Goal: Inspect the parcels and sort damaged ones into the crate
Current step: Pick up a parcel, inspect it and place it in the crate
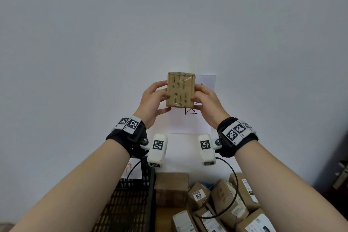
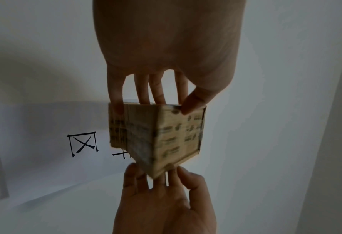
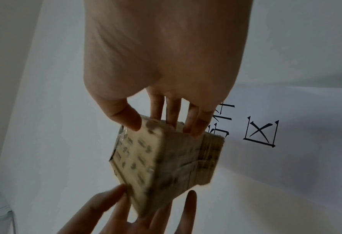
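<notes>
1. head view: both hands raised in front of a pale wall (image 1: pixel 75 43). left hand (image 1: pixel 150 103) and right hand (image 1: pixel 208 102) hold a small brown parcel (image 1: pixel 180 90) between them, upright, printed face toward the camera, glossy tape across its top. left fingers (image 1: pixel 159 84) curl round its left edge, thumb under the bottom corner; the right hand's curl round the right edge. behind the parcel, a white paper sheet (image 1: pixel 188 124) with black characters on the wall.
2. head view, below: black crate (image 1: pixel 131 201) low and left of centre; just right of it a pile of brown boxes (image 1: pixel 216 201) with white labels on the tabletop (image 1: pixel 163 218). black wristbands with checkered markers on both wrists.
3. left wrist view: left hand (image 2: pixel 166 47) from above, fingertips and thumb pinching the parcel (image 2: pixel 166 136) at its top edge; right hand (image 2: pixel 162 202) grips the opposite end from below. parcel blurred.
4. right wrist view: right hand (image 3: pixel 162 63) pinches one end of the parcel (image 3: pixel 162 161), thumb on the printed face; left hand (image 3: pixel 126 212) supports the far corner.
</notes>
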A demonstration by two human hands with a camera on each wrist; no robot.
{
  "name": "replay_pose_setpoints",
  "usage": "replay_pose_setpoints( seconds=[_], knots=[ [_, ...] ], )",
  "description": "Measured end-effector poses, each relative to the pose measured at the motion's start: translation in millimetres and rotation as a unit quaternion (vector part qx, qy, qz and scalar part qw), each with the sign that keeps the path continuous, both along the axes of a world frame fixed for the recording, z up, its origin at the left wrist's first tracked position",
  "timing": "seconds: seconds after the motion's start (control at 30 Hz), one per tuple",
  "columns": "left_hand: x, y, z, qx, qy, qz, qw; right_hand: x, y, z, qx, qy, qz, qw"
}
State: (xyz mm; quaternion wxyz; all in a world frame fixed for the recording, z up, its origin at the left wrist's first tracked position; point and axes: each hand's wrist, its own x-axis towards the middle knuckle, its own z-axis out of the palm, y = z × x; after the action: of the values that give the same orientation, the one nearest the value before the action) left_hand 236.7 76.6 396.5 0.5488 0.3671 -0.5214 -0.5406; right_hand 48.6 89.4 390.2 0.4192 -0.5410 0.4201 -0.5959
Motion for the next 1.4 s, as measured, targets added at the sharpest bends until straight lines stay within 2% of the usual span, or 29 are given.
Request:
replay_pose_setpoints(
  seconds=[0.13,0.3,0.43,0.8,1.23,1.4],
  knots=[
    [0.8,1.1,3.0,0.002,-0.028,0.004,1.000,-2.3,-0.7,0.2,0.021,-0.053,0.002,0.998],
    [-2.4,1.5,6.5,0.038,-0.017,0.009,0.999,-2.7,1.2,1.9,0.022,-0.025,-0.001,0.999],
    [-2.7,1.2,5.3,0.016,-0.036,0.001,0.999,-1.1,0.3,2.8,0.009,-0.017,-0.022,1.000],
    [-3.0,1.5,4.9,-0.003,-0.035,0.010,0.999,-3.6,0.8,3.2,-0.014,-0.018,-0.016,1.000],
    [-1.9,2.3,4.5,-0.019,-0.048,0.018,0.998,-2.9,-3.0,2.0,-0.048,0.046,-0.045,0.997],
    [-2.8,2.5,2.9,-0.023,-0.054,0.020,0.998,-3.8,-3.6,-1.7,-0.049,0.043,-0.047,0.997]
  ],
)
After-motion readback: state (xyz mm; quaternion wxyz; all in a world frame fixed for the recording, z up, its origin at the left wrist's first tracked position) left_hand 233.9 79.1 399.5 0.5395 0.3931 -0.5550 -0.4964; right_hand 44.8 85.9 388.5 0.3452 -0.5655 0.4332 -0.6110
